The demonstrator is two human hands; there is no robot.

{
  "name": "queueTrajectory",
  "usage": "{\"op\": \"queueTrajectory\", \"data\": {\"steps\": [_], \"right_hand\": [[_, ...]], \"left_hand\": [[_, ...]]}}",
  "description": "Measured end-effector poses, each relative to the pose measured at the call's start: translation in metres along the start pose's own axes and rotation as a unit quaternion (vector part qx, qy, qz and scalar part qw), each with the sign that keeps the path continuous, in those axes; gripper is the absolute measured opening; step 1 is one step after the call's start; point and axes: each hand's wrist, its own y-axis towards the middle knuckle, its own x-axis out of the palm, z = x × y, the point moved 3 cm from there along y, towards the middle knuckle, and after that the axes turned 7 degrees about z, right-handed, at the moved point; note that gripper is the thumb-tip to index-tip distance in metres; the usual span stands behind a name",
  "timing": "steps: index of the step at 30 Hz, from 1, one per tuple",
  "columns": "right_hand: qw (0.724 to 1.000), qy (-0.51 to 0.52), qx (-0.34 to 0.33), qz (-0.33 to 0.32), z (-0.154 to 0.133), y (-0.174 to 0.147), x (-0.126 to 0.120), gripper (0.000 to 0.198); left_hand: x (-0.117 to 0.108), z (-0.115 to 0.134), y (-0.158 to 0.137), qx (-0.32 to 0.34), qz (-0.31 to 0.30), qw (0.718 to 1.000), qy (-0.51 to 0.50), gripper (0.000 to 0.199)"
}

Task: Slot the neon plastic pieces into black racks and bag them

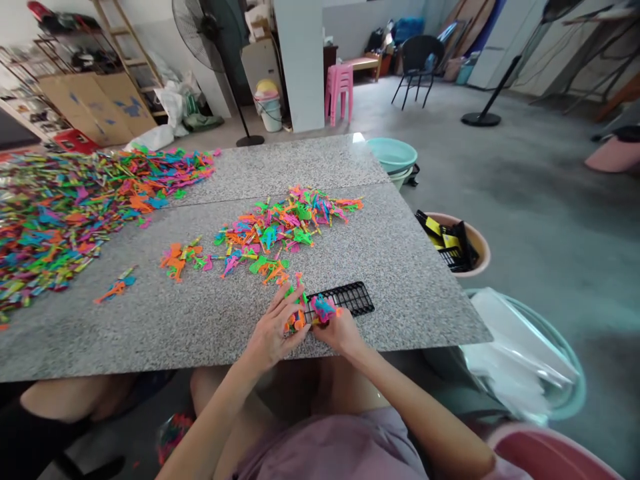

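A black plastic grid tray [356, 298] lies near the table's front edge, its left part hidden by my hands and some toys. My left hand [273, 331] curls round the tray's left end, fingers and thumb about several orange and green plastic toys [299, 321]. My right hand [343, 331] is closed on a small blue and pink plastic toy [324, 307], held over the middle of the tray. The toys' exact shape is too small to make out. Just beyond my hands lies a loose pile of bright plastic toys [280, 227].
A much larger heap of coloured toys [65, 213] covers the left of the speckled table [410, 267]. Right of the table stand a basin of black and yellow trays [480, 247], a tub with clear plastic bags [525, 347] and turquoise basins [393, 153]. Another person's leg [75, 400] shows at lower left.
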Motion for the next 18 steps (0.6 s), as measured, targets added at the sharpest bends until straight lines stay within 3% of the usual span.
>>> {"op": "queueTrajectory", "data": {"steps": [3,7,12,16,18], "right_hand": [[0.995,-0.082,-0.038,-0.047,-0.015,0.007,-0.012,0.017],[0.986,-0.108,-0.070,-0.110,-0.031,0.011,-0.020,0.026],[0.984,-0.085,-0.084,-0.130,-0.032,0.016,-0.013,0.016],[0.982,-0.001,-0.105,-0.156,-0.013,0.025,-0.022,0.025],[0.987,0.018,-0.089,-0.132,0.000,0.042,-0.036,0.023]], "left_hand": [[-0.002,0.002,0.001,-0.004,-0.004,1.000,-0.002,0.024],[-0.002,0.006,0.006,0.005,-0.003,1.000,-0.004,0.064],[0.004,0.005,0.011,0.022,0.055,0.998,0.014,0.027],[0.004,0.002,0.006,0.018,0.054,0.998,0.031,0.026],[0.002,0.000,0.003,0.020,0.056,0.998,0.038,0.026]]}}
